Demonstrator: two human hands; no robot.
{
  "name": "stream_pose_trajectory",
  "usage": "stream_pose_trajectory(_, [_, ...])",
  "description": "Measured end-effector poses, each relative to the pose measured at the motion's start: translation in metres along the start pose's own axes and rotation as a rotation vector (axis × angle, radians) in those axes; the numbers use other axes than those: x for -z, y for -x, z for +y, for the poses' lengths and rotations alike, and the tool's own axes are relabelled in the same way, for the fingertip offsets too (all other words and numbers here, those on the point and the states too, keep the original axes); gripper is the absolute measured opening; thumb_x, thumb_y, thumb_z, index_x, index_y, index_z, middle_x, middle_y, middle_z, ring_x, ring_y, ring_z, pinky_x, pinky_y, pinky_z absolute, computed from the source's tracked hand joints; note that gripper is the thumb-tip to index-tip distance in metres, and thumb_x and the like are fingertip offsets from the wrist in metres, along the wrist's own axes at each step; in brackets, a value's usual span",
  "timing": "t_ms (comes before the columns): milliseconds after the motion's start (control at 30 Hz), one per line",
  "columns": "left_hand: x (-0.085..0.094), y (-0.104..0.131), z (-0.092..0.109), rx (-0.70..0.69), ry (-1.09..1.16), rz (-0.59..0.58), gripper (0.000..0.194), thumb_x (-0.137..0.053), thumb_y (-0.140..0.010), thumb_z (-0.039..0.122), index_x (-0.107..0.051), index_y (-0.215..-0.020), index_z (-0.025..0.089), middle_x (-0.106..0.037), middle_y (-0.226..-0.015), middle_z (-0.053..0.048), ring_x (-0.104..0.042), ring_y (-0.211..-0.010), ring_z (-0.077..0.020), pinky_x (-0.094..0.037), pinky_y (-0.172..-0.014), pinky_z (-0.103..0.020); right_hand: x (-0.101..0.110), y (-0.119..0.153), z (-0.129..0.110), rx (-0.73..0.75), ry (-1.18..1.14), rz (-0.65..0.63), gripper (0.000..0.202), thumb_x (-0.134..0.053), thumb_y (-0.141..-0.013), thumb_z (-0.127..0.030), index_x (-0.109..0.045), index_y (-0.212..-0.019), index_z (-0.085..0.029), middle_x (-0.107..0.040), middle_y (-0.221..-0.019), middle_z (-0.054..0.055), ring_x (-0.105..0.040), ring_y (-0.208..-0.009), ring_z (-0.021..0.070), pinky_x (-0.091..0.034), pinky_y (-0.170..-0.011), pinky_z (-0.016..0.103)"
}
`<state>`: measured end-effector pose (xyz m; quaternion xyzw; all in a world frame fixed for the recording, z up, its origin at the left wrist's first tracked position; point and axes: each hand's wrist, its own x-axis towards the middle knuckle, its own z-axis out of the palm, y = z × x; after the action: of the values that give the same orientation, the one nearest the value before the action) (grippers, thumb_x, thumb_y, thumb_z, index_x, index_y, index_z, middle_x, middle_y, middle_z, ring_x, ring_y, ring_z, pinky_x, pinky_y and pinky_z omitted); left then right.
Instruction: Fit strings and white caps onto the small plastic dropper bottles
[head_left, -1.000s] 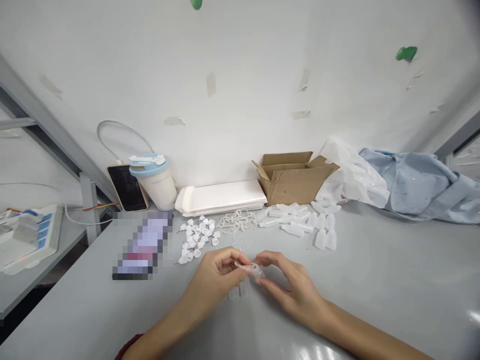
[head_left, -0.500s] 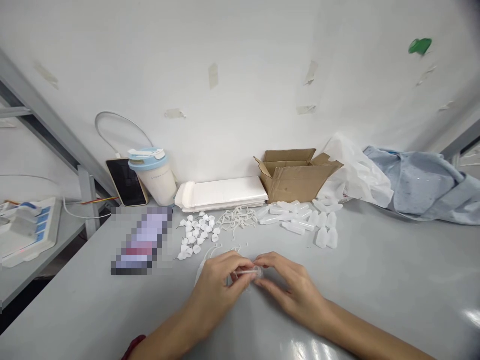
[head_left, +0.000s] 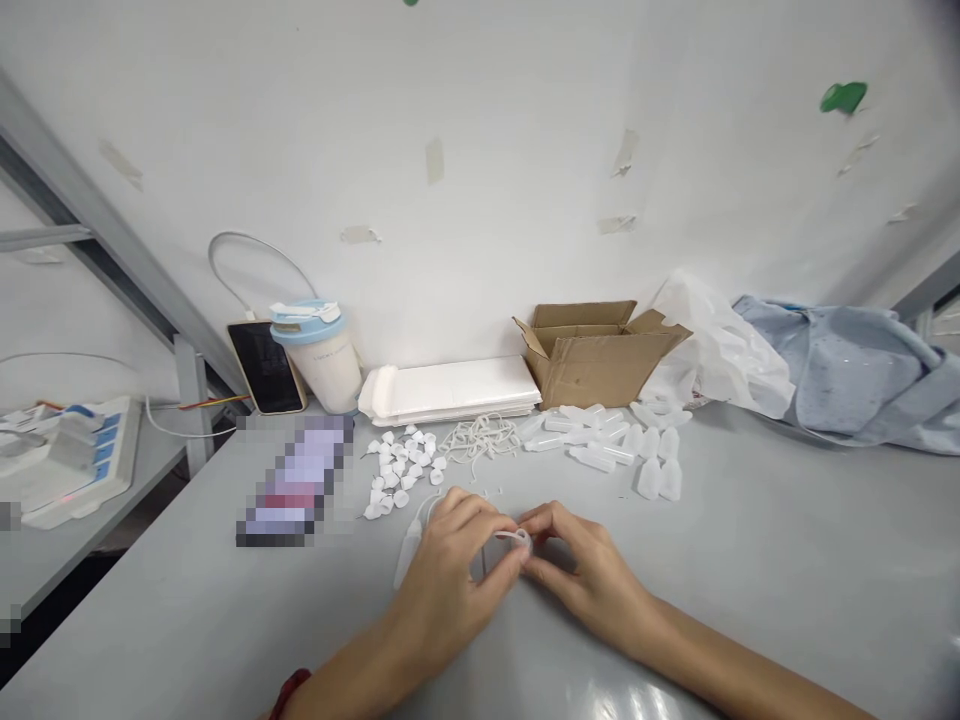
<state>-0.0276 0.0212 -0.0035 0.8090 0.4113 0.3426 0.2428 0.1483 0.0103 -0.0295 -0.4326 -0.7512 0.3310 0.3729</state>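
Above the grey tabletop, my left hand (head_left: 457, 570) pinches a small translucent plastic piece with a pale cord (head_left: 511, 535) curving out of it. My right hand (head_left: 581, 560) meets it fingertip to fingertip, closed on the same piece from the right. Fingers hide most of the piece. Partly behind my left hand lies a white tube-like piece with a cord (head_left: 408, 552). Beyond the hands are a scatter of small white caps (head_left: 397, 470), a tangle of pale cords (head_left: 480, 438) and several translucent plastic tubes (head_left: 594, 458).
Along the wall stand a phone (head_left: 266, 368), a blue-lidded cup (head_left: 322, 355), a stack of white packets (head_left: 457, 388), an open cardboard box (head_left: 600, 370), a white plastic bag (head_left: 742, 345) and blue cloth (head_left: 862, 370). A pixelated flat object (head_left: 300, 480) lies left; a power strip (head_left: 97, 460) sits beyond.
The cord between my fingers has gone from nearly straight to a curved loop. Both hands have drawn slightly closer around the piece. The camera view has shifted a little.
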Motion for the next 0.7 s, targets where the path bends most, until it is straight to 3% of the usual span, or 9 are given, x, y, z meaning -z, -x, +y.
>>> stream_pose_trajectory(433, [0.002, -0.003, 0.0, 0.122, 0.065, -0.036, 0.014, -0.057, -0.078, 0.013, -0.064, -0.085, 0.023, -0.064, -0.084, -0.001, -0.054, -0.088, -0.0201, -0.047, -0.077, -0.034, 0.001, -0.001, -0.006, -0.022, 0.011, -0.03, 0.016, -0.052, -0.082, -0.015, -0.049, -0.096, -0.022, -0.064, -0.089, 0.001, -0.06, -0.078, 0.015, -0.049, -0.071, 0.028])
stream_pose_trajectory(567, [0.002, -0.002, 0.001, 0.103, 0.074, 0.006, 0.016, -0.055, -0.08, 0.015, -0.061, -0.093, 0.023, -0.064, -0.089, -0.001, -0.056, -0.09, -0.0196, -0.048, -0.079, -0.035, 0.003, 0.0, -0.01, -0.015, -0.004, 0.011, 0.022, -0.053, -0.082, -0.015, -0.051, -0.103, -0.023, -0.064, -0.093, 0.001, -0.06, -0.081, 0.0146, -0.049, -0.074, 0.028])
stream_pose_trajectory(700, [0.0, 0.002, 0.002, 0.071, -0.015, 0.098, 0.03, -0.054, -0.08, 0.014, -0.052, -0.108, 0.023, -0.062, -0.098, -0.004, -0.057, -0.092, -0.0202, -0.05, -0.079, -0.036, 0.002, 0.001, -0.01, -0.058, -0.051, 0.069, 0.017, -0.058, -0.08, -0.019, -0.053, -0.096, -0.022, -0.064, -0.089, 0.001, -0.059, -0.076, 0.014, -0.051, -0.07, 0.027])
